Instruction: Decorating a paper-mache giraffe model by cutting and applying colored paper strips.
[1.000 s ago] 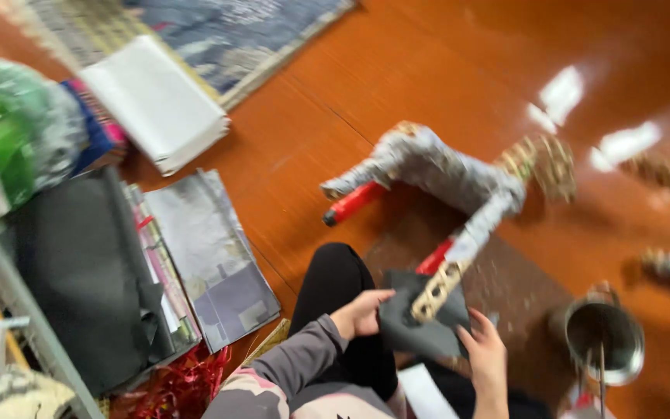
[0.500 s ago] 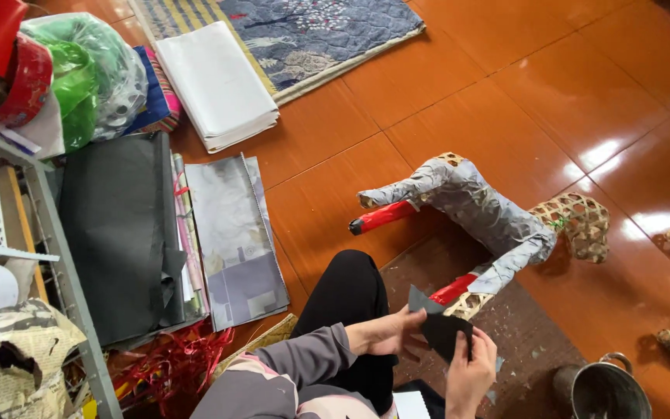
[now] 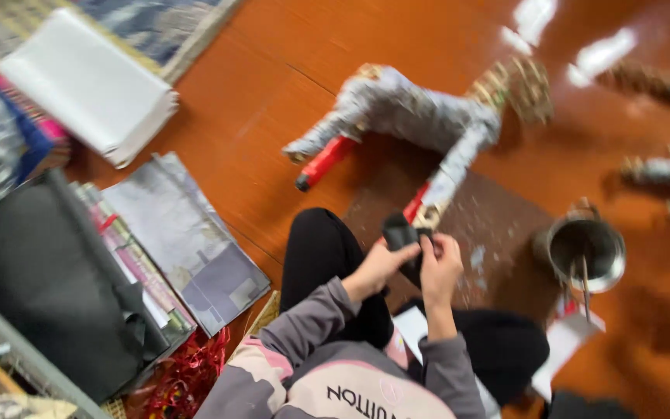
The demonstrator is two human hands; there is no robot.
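Fingers of the left hand [image 3: 379,268] and right hand [image 3: 440,264] pinch a dark paper piece [image 3: 401,233], now wrapped against the paper-covered animal figure's [image 3: 416,116] leg rather than held flat; metal pot [image 3: 585,244] just right.

The floor [image 3: 273,93] is laid with glossy orange-red tiles, and bright patches of light [image 3: 599,54] are reflected on it at the upper right. A patterned rug [image 3: 157,27] (blue-grey, pale-edged) is spread at the top left. A dark brown mat [image 3: 498,233] is laid on the tiles at centre. A grey metal frame [image 3: 17,349] is seen at the lower left.
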